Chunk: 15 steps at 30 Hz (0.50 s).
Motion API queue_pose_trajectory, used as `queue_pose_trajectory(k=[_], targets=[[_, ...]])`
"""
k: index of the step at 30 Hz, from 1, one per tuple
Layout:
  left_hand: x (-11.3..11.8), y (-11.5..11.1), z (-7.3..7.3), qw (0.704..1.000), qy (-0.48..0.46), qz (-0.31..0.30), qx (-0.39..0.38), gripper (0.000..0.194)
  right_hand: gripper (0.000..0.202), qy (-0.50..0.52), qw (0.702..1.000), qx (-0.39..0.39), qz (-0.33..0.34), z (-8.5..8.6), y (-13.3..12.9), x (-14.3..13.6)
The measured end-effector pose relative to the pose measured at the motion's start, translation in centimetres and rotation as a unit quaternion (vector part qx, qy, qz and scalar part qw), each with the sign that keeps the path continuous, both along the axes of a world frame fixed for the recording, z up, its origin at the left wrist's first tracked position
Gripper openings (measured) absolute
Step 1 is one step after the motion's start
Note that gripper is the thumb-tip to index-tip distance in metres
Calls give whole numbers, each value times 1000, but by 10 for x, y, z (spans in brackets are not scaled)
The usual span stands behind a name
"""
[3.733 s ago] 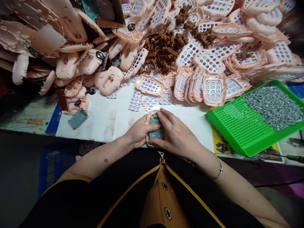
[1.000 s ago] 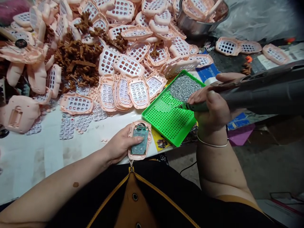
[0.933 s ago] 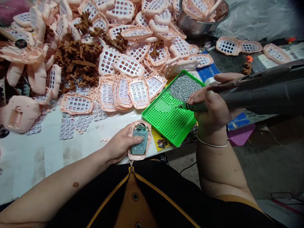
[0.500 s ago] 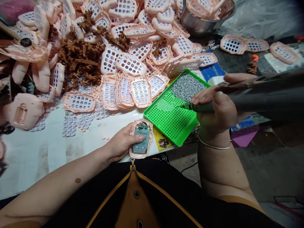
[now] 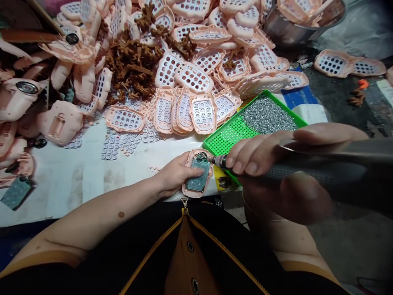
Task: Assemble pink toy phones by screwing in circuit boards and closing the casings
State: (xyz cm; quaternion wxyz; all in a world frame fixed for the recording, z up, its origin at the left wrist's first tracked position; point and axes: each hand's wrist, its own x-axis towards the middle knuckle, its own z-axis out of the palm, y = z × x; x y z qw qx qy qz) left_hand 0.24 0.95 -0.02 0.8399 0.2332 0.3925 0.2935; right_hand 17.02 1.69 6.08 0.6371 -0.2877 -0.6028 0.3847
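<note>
My left hand [image 5: 176, 174] grips a pink plastic housing half [image 5: 188, 191] near the table's front edge, thumb pressed on the green circuit board [image 5: 196, 178] lying inside it. My right hand [image 5: 258, 159] is closed around a dark power screwdriver [image 5: 322, 172]. Its tip points left and reaches the upper right corner of the circuit board; whether a screw is on the tip is too small to tell. Just behind the screwdriver lies a green perforated tray [image 5: 229, 137], partly hidden by my right hand, with a heap of small silver screws [image 5: 267, 114] at its far end.
Pink housing halves [image 5: 202, 112] with button pads stand stacked behind the left hand. Brown plastic parts [image 5: 132, 65] are heaped further back. A metal bowl [image 5: 288, 26] holds more housings at the back right. Speaker-fitted housings [image 5: 18, 98] lie at the left.
My right hand has brought the screwdriver from over the green tray leftward and nearer, to the circuit board. The left hand still holds the housing. The camera view has shifted left.
</note>
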Motion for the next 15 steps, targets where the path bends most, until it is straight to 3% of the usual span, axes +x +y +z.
queue_pose_trajectory(k=[7,15], targets=[[-2,1,-7,1000,7,-10,20,43,13,6,996,93,0,-6,16,-18],[-2,2,-3,1000,2,-19,1,44,12,-1,997,72,-26,-11,13,-17]])
